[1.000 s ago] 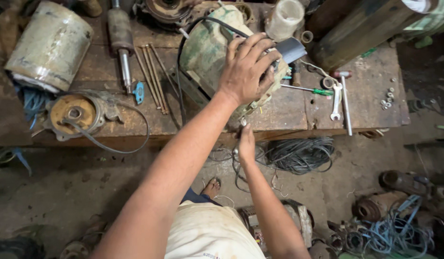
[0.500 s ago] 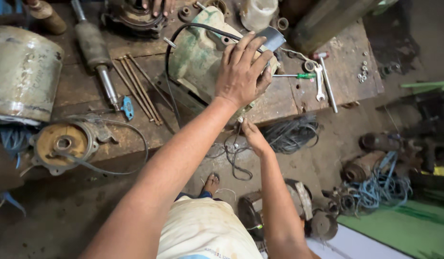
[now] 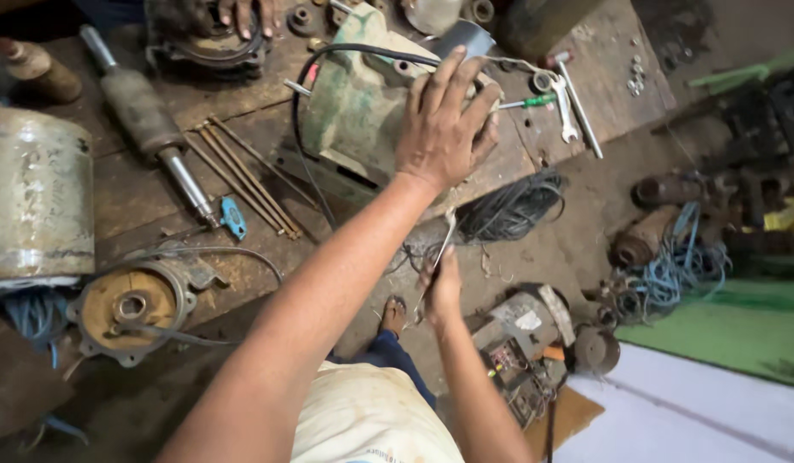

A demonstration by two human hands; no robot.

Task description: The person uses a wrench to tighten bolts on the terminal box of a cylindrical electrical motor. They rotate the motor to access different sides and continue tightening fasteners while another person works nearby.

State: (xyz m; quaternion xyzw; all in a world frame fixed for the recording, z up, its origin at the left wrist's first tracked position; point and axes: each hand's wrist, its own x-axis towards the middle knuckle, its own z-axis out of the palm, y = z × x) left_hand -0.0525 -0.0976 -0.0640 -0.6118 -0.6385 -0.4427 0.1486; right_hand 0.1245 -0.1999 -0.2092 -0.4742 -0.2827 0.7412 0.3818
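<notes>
The wooden desk (image 3: pixel 131 214) fills the upper left of the view. It has slid down and to the right in the picture over the last second as the head turned, so more of its left end now shows. At nine o'clock lies a big grey drum-shaped casing (image 3: pixel 32 201), now cut by the frame edge.

The green motor housing (image 3: pixel 358 111) sits at twelve o'clock on the desk's near edge, in the same place on the desk as before. The left hand (image 3: pixel 444 133) still lies flat on top of it, its fingers (image 3: pixel 452 77) spread wide and pressing down. A black cable (image 3: pixel 328 56) loops over the housing just beside that hand.

The right hand (image 3: pixel 444 291) is at six o'clock from the housing, below the desk edge. It has dropped a little lower than a second ago, and its fingers are closed around a thin metal tool (image 3: pixel 438 257) that points up towards the housing's underside.

At ten o'clock lies a long rotor shaft (image 3: pixel 148 120), and a round end cover (image 3: pixel 131 304) sits at eight o'clock. A coil of black wire (image 3: pixel 513 206) lies on the floor at three o'clock. Smaller still are the thin rods (image 3: pixel 247 176), two wrenches (image 3: pixel 568 107) and a green-handled screwdriver (image 3: pixel 534 101) at two o'clock. Another person's hand (image 3: pixel 247 13) shows at the top edge.
</notes>
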